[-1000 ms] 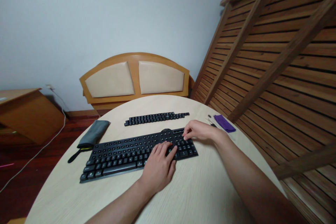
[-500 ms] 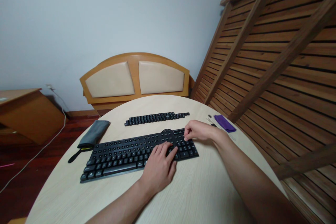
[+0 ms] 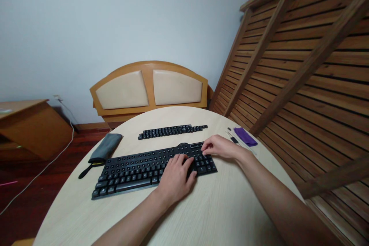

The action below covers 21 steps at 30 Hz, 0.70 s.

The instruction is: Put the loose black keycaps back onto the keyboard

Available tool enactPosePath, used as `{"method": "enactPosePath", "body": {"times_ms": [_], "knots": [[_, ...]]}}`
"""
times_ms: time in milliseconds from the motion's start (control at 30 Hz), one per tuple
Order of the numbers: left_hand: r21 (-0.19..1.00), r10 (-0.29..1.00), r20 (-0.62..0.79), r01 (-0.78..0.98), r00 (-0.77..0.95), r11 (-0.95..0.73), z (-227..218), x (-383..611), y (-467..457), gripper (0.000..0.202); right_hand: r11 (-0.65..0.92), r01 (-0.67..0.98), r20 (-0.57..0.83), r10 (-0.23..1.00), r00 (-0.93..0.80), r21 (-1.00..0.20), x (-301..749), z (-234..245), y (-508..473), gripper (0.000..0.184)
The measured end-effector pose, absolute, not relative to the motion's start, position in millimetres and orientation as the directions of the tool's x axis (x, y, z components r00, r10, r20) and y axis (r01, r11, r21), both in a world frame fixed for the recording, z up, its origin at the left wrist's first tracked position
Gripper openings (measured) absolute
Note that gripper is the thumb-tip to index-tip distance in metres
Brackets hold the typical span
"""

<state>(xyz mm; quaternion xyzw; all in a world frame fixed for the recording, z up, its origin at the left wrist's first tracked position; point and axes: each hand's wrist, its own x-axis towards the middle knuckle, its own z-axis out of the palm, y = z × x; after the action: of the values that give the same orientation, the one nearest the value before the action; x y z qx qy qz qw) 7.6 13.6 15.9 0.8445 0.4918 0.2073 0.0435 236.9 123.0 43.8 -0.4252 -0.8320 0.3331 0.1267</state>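
At the left of the round, pale wooden desk (image 3: pixel 219 207), a soft grey fabric pouch (image 3: pixel 106 148) with a thin black strap (image 3: pixel 85 170) is lying just beside the far left corner of a long black plastic keyboard (image 3: pixel 128 173). The keyboard's lower rows are wearing their caps; its upper rows are showing bare mounts. Behind it, well apart, loose black keycaps (image 3: pixel 170 132) are standing in close rows (thinning to a short tail at the right).

The left hand (image 3: pixel 176 177) is lying over the keyboard's right part, fingers bent. Its grip is looking released, thumb standing apart from forefinger. Since half a second ago that thumb has been swinging up nearer the keys, and the whole view has been shifting slightly; the keycap rows are keeping their layout, so the work is seemingly continuing at the keyboard's right end, with no cap visibly changing place.

The right hand (image 3: pixel 216 148) is bending down over the top of the number pad (image 3: pixel 208 167), fingertips close together; whether this grip is pinching a key, I cannot tell. The keyboard is lying directly beneath both grips.

Farther right, a small black item (image 3: pixel 234 140) and a purple cloth pouch (image 3: pixel 245 137) are resting near each other.
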Motion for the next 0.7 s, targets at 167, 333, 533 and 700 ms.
{"method": "enactPosePath", "body": {"times_ms": [167,333,533,700], "knots": [[0.35,0.831,0.341,0.762,0.438,-0.545,21,23,48,0.031,0.44,0.57,0.048,0.818,-0.574,-0.694,242,37,104,0.024],[0.409,0.823,0.413,0.728,0.39,-0.55,8,36,70,0.023,0.48,0.495,0.23,0.845,-0.482,-0.725,242,16,92,0.021],[0.484,0.848,0.388,0.703,0.361,-0.52,0,39,73,0.019,0.454,0.432,0.267,0.864,-0.426,-0.78,245,4,95,0.015],[0.511,0.856,0.37,0.69,0.362,-0.513,3,40,67,0.013,0.399,0.384,0.172,0.846,-0.505,-0.833,251,6,96,0.021]]}}
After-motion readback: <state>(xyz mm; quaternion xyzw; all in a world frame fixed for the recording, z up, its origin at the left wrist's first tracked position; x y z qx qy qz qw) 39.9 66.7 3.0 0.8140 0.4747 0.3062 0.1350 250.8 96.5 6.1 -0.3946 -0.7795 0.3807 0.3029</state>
